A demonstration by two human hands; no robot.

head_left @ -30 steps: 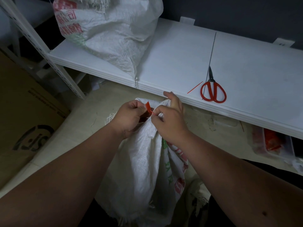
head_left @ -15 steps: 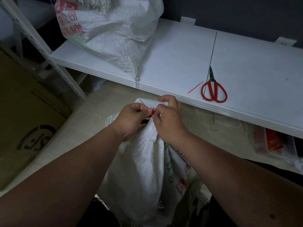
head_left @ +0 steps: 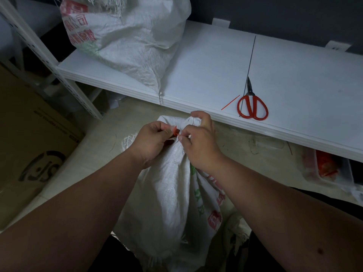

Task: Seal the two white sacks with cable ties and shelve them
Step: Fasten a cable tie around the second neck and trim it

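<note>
Two hands meet at gathered neck of upright white woven sack [head_left: 172, 193]: left hand [head_left: 151, 142] and right hand [head_left: 198, 144] each pinch thin red plastic cable tie [head_left: 175, 132], lying crosswise between them, equally near.

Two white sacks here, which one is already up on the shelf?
The white woven sack with red print at the far left of the white shelf. The other white woven sack stands on the floor, its neck gathered by both hands.

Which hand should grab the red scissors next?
Probably the right hand: the red-handled scissors lie on the white shelf on its side, while the left hand pinches the red cable tie farther away.
</note>
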